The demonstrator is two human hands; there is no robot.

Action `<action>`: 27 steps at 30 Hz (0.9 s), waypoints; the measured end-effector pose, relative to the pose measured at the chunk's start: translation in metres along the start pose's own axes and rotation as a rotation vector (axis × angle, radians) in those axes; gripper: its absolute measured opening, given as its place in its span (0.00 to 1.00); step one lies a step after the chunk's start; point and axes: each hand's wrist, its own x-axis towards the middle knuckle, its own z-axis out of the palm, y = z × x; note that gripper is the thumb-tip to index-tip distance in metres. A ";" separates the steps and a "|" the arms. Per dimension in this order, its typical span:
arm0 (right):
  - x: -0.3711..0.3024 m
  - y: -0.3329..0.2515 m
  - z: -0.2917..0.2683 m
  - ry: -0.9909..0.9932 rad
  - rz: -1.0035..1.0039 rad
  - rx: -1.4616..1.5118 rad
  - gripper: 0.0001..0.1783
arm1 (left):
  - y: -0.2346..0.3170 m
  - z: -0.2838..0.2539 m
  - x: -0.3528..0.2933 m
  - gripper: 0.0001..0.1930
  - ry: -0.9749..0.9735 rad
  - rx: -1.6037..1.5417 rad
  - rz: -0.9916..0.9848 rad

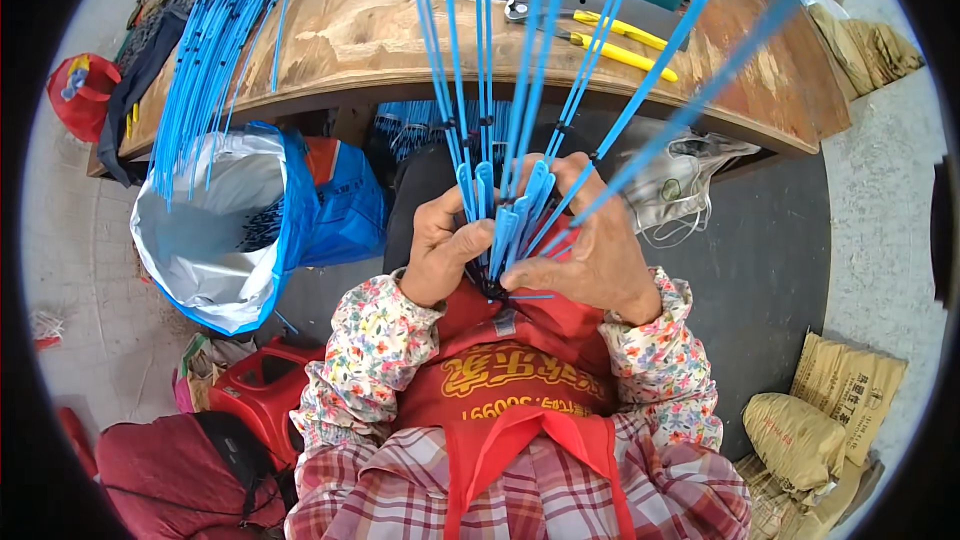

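A fan of long blue ribs [513, 225], like those of an umbrella frame, rises from a small black hub [493, 287] in front of my red apron. The ribs carry black joints, and their flat blue ends cluster between my hands. My left hand [440, 245] is closed round the left side of the cluster, its thumb pointing inward. On the other side my right hand [600, 255] curls round the ribs, its thumb by the lower flat ends. Several ribs spread up over the table, the rightmost one blurred. Some of my fingers are hidden behind the ribs.
Pliers with yellow handles [625, 45] lie on the wooden table [345, 45]. A pile of blue ribs [215, 50] hangs over its left edge, above an open silver-lined bag [185, 240]. Grey small parts sit along the back. A red stool [265, 380] stands at lower left.
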 end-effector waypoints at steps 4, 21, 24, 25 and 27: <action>0.006 0.008 0.004 -0.026 -0.126 0.057 0.46 | -0.002 -0.014 0.006 0.14 -0.060 -0.030 0.101; -0.017 0.037 0.071 -0.345 0.178 0.831 0.41 | -0.003 -0.057 0.003 0.15 -0.068 -0.809 -0.133; -0.013 0.027 0.067 -0.361 0.208 0.797 0.33 | -0.015 -0.069 0.017 0.15 -0.373 -0.783 -0.040; -0.012 0.022 0.064 -0.346 0.268 0.807 0.28 | -0.015 -0.068 0.021 0.15 -0.530 -0.766 0.006; -0.012 0.020 0.067 -0.331 0.332 0.817 0.23 | -0.013 -0.065 0.008 0.15 -0.359 -0.697 -0.099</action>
